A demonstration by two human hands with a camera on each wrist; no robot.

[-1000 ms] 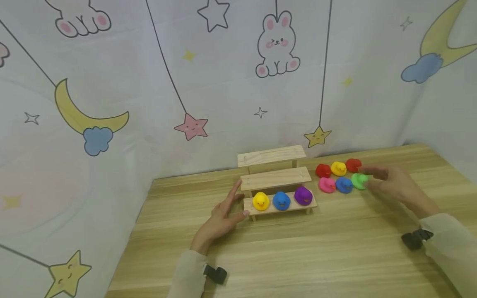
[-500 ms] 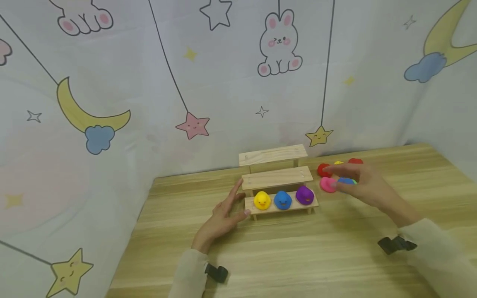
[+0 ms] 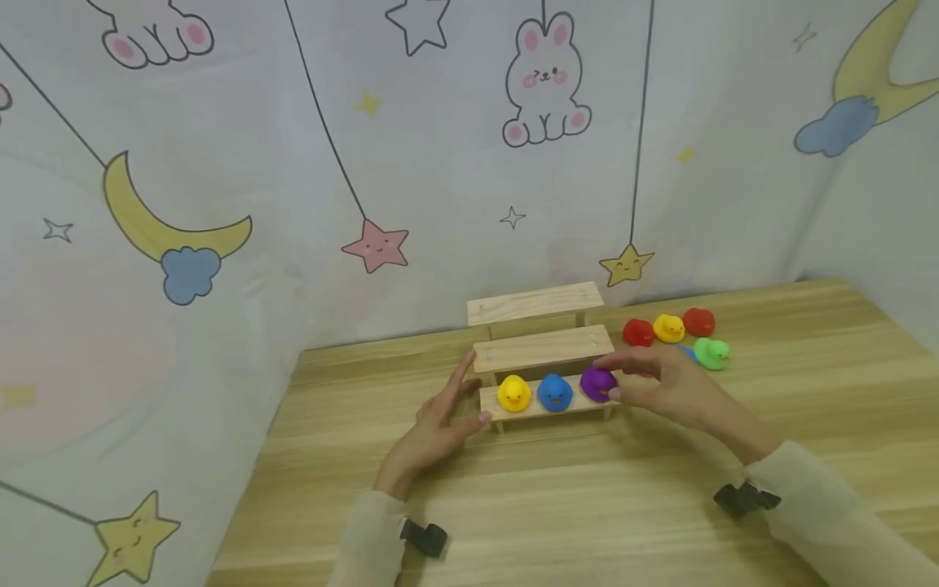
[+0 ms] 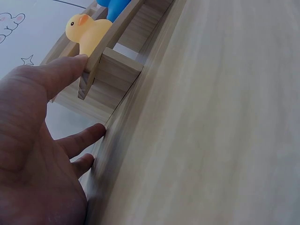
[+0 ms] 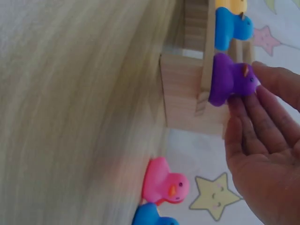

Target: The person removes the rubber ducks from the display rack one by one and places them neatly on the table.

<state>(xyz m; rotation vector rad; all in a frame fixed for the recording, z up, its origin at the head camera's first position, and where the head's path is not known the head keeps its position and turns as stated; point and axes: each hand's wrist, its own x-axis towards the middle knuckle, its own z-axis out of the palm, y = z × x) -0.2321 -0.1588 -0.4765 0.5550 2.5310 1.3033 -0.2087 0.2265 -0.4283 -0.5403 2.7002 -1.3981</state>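
Note:
A three-step wooden stand holds a yellow rubber duck, a blue rubber duck and a purple rubber duck along its lowest step. My right hand has thumb and fingers at either side of the purple duck's head, pinching it while the duck sits on the step. At the stand's left end, my left hand is spread with straight fingers. Its thumb touches the lowest step's corner, close by the yellow duck, in the left wrist view.
Loose ducks lie on the wooden table right of the stand: two red, a yellow, a green, a pink and another blue one. A printed curtain hangs behind the table. The upper two steps bear no ducks.
My right hand has moved left from beside the green duck, across the loose ducks, to the purple duck on the stand. The left hand has stayed at the stand's left end.

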